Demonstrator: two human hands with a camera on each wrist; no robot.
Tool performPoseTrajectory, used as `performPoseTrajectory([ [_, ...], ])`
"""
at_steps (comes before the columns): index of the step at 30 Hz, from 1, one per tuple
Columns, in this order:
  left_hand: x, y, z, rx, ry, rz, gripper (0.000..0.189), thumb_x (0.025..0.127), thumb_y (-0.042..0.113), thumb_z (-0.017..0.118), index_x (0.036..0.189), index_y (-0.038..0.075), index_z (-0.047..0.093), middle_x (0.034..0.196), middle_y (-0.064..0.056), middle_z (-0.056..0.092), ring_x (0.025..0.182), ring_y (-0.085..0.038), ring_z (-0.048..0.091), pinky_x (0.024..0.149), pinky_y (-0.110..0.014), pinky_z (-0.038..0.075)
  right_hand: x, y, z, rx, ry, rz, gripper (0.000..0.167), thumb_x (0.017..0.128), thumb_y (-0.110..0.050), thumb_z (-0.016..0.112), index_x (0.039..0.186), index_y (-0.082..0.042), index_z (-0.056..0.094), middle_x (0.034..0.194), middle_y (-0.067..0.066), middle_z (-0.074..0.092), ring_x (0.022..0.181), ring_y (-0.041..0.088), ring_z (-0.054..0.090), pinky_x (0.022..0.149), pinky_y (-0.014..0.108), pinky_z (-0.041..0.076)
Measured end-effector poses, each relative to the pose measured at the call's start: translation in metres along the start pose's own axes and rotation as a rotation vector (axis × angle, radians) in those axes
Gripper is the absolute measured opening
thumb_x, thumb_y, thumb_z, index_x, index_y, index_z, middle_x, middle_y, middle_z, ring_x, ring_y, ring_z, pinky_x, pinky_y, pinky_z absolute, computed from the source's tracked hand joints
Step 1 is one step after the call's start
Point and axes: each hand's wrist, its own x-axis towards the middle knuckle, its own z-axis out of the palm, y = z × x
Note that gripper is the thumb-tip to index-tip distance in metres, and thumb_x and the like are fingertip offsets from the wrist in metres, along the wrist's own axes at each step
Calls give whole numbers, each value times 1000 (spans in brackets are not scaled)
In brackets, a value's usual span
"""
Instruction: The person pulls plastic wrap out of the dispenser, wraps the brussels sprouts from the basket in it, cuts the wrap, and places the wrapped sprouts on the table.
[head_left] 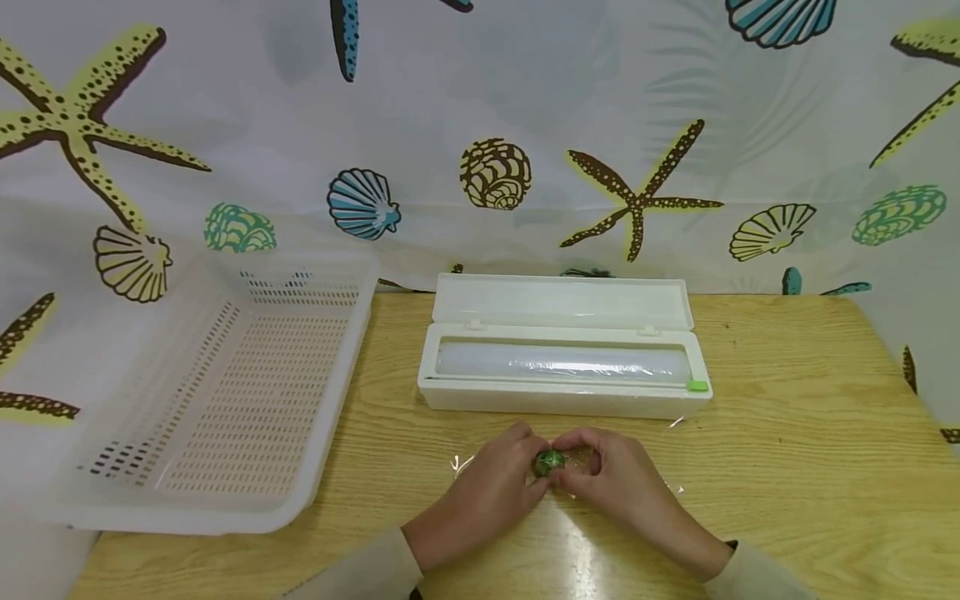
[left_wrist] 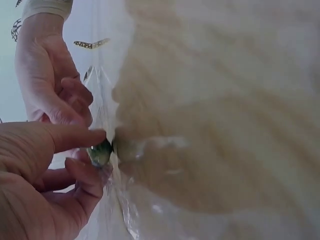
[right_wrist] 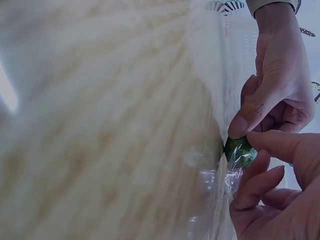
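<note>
A small, round, dark green ball [head_left: 550,463] sits inside clear plastic film on the table, held between both hands. From the left, my left hand [head_left: 497,472] pinches it with curled fingers and thumb. On the other side my right hand [head_left: 624,477] has its index finger and thumb at the ball and film. The left wrist view shows the ball [left_wrist: 101,152] low at the film's surface, partly covered by fingertips. Shiny, wrinkled film [right_wrist: 231,181] lies about the ball in the right wrist view. What exactly the ball is, I cannot tell.
Behind the hands stands an open white box [head_left: 562,398] with a roll of cling film [head_left: 562,362] and a green slider [head_left: 697,386] at its right end. A white perforated basket [head_left: 262,400] stands at the left. A shell-patterned cloth [head_left: 420,100] hangs behind the wooden table [head_left: 810,417].
</note>
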Motion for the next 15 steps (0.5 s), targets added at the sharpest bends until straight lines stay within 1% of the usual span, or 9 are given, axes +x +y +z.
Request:
performPoseTrajectory([
  [3, 3, -5, -2, -37, -30, 12, 21, 94, 3, 87, 113, -3, 79, 99, -6, 66, 78, -5, 53, 67, -18, 51, 0, 3, -1, -26, -13, -21, 32, 87, -7, 88, 118, -12, 79, 68, -5, 56, 59, 7, 50, 50, 22, 40],
  [6, 6, -8, -4, -49, -56, 32, 21, 93, 3, 87, 111, -2, 80, 96, -4, 66, 78, -5, 51, 67, -19, 50, -1, 5, 0, -56, -22, -34, 37, 84, -3, 86, 119, -14, 79, 68, -6, 56, 60, 7, 50, 52, 24, 41],
  [9, 7, -9, -6, -30, -80, 58, 21, 93, 3, 87, 111, -3, 80, 93, -4, 65, 77, -5, 49, 66, -19, 49, -1, 6, 0, -73, -24, -25, 34, 85, -7, 88, 117, -15, 79, 67, -7, 55, 59, 7, 50, 53, 25, 41],
  [12, 8, -9, -7, -8, -92, 73, 20, 94, 3, 86, 111, -4, 80, 94, -5, 64, 78, -5, 50, 68, -19, 51, -2, 7, 0, -71, -27, -20, 32, 86, -10, 89, 116, -14, 80, 67, -7, 55, 59, 7, 50, 53, 25, 41],
  [15, 6, -9, -6, -4, -95, 58, 25, 92, 2, 87, 115, -6, 78, 99, -8, 64, 81, -7, 54, 71, -20, 53, -2, 7, 0, -49, -34, -18, 31, 87, -10, 90, 117, -13, 80, 67, -7, 56, 59, 7, 51, 52, 24, 41],
])
